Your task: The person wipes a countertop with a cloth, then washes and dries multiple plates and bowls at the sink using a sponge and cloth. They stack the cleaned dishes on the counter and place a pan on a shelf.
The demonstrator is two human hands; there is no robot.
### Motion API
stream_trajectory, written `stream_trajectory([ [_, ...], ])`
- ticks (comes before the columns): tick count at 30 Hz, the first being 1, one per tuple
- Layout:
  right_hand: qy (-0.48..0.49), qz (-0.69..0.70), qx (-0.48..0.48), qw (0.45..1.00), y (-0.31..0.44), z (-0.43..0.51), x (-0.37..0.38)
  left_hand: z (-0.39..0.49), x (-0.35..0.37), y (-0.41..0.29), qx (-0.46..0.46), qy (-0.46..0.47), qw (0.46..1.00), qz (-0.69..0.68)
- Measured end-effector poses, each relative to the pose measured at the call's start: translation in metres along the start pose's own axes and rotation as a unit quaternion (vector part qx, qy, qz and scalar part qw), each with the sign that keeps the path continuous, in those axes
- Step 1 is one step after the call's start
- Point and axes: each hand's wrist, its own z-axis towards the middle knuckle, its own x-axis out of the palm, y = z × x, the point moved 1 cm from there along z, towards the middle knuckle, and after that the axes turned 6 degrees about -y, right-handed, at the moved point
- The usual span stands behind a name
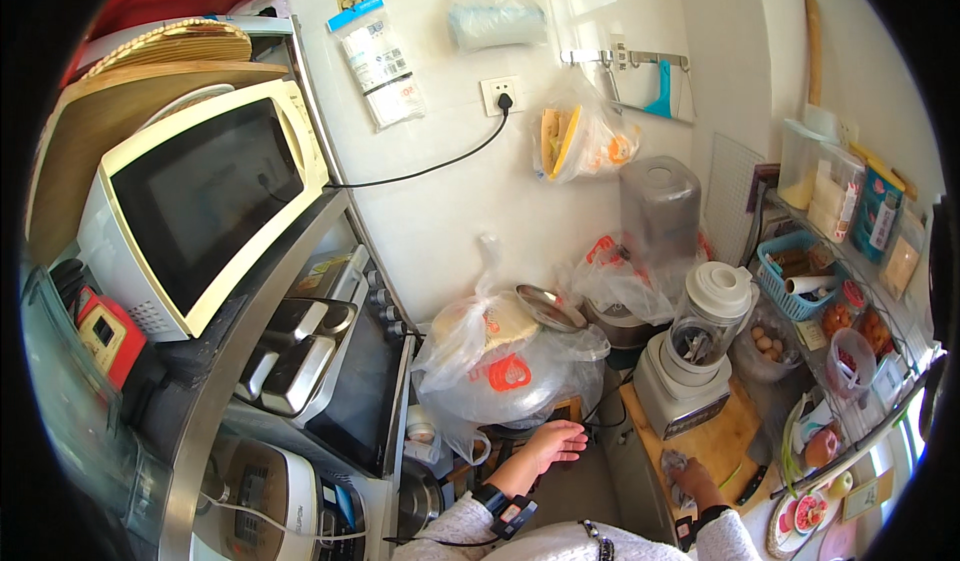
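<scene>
My right hand (pixel 696 480) grips a crumpled grey cloth (pixel 676 462) against a wooden cutting board (pixel 739 411). Just behind the cloth a white blender (pixel 686 385) stands on the board, its clear jar (pixel 701 336) capped with a white lid and holding dark pieces I cannot make out. To the right of that hand lie a black-handled kitchen knife (pixel 752 484) and a thin green stalk (pixel 730 474). My left hand (pixel 556 443) hangs in the air with nothing in it, fingers slightly apart, in front of plastic bags (pixel 517 392).
On the left, a metal rack (pixel 262 276) carries a microwave (pixel 206 201), a toaster oven (pixel 360 388) and a rice cooker (pixel 259 493). A wire shelf on the right holds a blue basket (pixel 799 276). Eggs (pixel 765 342) sit in a bowl beside the blender. A black cord (pixel 442 167) crosses the wall.
</scene>
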Motion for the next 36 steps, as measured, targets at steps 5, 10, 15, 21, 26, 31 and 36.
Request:
stream_trajectory([
  [5, 0.032, -0.021, -0.015, 0.999, -0.001, 0.008, -0.003, -0.003, -0.006, -0.006, 0.010, -0.022, 1.000, -0.009],
  [10, 0.051, -0.030, -0.032, 0.998, -0.005, 0.020, 0.001, -0.005, -0.010, -0.010, 0.024, -0.034, 0.999, -0.031],
  [15, 0.059, -0.016, -0.019, 0.998, -0.008, 0.023, 0.001, -0.003, -0.008, -0.008, 0.025, -0.038, 0.998, -0.037],
  [21, 0.054, -0.012, -0.012, 0.998, -0.007, 0.023, 0.002, -0.004, -0.005, -0.002, 0.020, -0.047, 0.998, -0.035],
  [26, 0.050, -0.014, -0.042, 0.998, -0.010, 0.029, 0.007, -0.004, -0.008, 0.005, 0.026, -0.053, 0.997, -0.041],
  [31, 0.040, -0.003, -0.042, 0.998, -0.018, 0.028, 0.010, -0.008, -0.010, 0.012, 0.027, -0.040, 0.997, -0.064],
  [36, 0.027, -0.008, -0.047, 0.998, -0.013, 0.019, 0.005, -0.013, -0.007, 0.010, 0.035, -0.042, 0.997, -0.060],
])
